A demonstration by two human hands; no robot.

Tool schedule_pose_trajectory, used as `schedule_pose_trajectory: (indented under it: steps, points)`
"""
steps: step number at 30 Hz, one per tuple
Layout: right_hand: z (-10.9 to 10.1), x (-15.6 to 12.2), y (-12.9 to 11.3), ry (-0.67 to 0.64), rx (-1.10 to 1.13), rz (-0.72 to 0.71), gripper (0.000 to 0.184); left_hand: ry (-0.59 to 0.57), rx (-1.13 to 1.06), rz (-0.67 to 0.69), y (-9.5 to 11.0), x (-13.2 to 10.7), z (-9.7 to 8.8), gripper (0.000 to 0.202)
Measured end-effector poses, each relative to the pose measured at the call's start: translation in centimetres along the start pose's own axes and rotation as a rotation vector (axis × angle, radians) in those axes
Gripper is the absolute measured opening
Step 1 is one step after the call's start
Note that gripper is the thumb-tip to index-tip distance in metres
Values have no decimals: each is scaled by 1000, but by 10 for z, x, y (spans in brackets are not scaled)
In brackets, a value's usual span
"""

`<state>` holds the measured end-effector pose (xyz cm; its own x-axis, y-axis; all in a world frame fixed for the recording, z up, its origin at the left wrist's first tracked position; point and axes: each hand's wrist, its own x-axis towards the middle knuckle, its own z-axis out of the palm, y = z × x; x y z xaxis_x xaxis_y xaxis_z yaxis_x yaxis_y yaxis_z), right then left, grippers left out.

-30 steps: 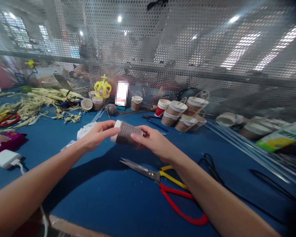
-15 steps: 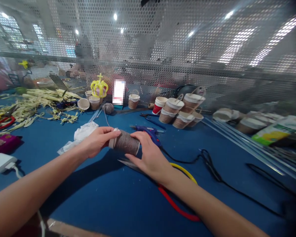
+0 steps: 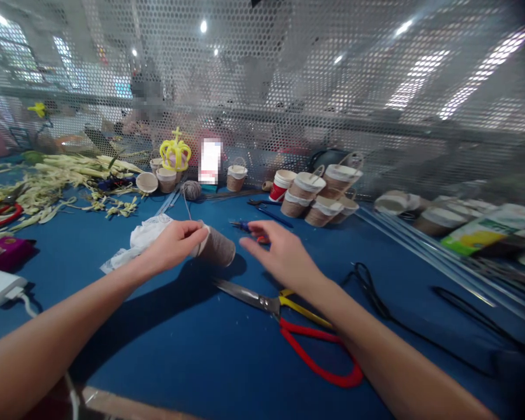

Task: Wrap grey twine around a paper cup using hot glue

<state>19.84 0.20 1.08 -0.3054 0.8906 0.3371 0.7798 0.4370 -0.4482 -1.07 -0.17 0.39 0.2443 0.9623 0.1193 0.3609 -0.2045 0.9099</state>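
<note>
My left hand (image 3: 177,242) grips the rim end of a paper cup (image 3: 217,248) wound with grey-brown yarn, which lies tilted with its base to the right. A strand runs from the cup area back to a grey yarn ball (image 3: 191,190). To the right, my right hand (image 3: 282,251) holds nothing, thumb and fingers apart, over a blue hot glue gun (image 3: 244,225). Most of the glue gun is hidden behind that hand, and whether they touch I cannot tell. Below lie large scissors (image 3: 266,304) with one red and one yellow handle, partly under my right forearm.
Wrapped cups (image 3: 304,185) with handles stand stacked before the perforated metal screen (image 3: 254,87). Crumpled white material (image 3: 146,236) lies left of the cup. Further left are pale plant-like strips (image 3: 76,169) and a white charger (image 3: 6,287). A black cord (image 3: 370,291) and clear rods (image 3: 433,256) lie at right.
My right hand has let go of the wrapped cup and moved right, over the glue gun. The cup stays in my left hand. More of the scissors now shows.
</note>
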Motion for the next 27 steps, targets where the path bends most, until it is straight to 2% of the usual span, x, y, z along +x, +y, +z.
schedule_pose_trajectory:
  steps: [2,3,8,12,16,18,21,22,27]
  points:
    - [-8,13,16,-10,-243,229,34,1,74,36,-1,0,0,28]
    - [-10,18,25,-43,-280,284,31,-7,93,46,-1,0,0,28]
    - [-1,27,57,-149,-245,385,19,-51,118,61,1,-2,2,30]
    - [4,27,59,-93,-126,442,11,-43,122,67,3,-1,0,29]
    - [-9,22,47,9,62,446,23,-55,93,58,2,0,-1,29]
    - [-19,15,36,25,197,416,22,-67,76,49,1,1,-1,30]
    - [-32,-1,12,-70,542,398,21,-67,69,46,2,0,-1,32]
    - [-35,-7,4,-86,589,398,22,-60,71,50,2,0,-1,33]
    - [-39,-31,-25,-151,515,253,16,-51,62,60,0,1,-2,33]
